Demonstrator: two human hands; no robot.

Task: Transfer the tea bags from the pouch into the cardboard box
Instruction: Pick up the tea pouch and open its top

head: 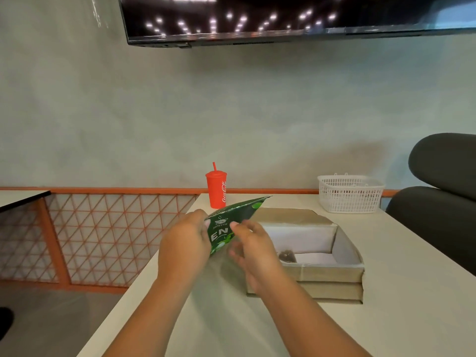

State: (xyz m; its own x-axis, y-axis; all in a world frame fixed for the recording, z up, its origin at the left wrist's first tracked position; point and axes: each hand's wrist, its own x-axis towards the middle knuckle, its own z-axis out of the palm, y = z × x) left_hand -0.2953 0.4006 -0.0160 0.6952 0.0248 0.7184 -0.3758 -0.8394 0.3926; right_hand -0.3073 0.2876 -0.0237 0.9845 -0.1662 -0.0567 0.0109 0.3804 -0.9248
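Pouch (233, 215) — pinched between left hand (184, 243) and right hand (257, 253) — tilted.

Pale table (412, 253), carrying cardboard box (332, 276), red straw cup (216, 191), white plastic basket (350, 197)

Both forearms bare along whole visible length. Left hand (184, 243), right hand (253, 251) likewise bare, wrists uncovered. Fingernails (207, 223) seemingly trimmed short, though blur softens detail there.
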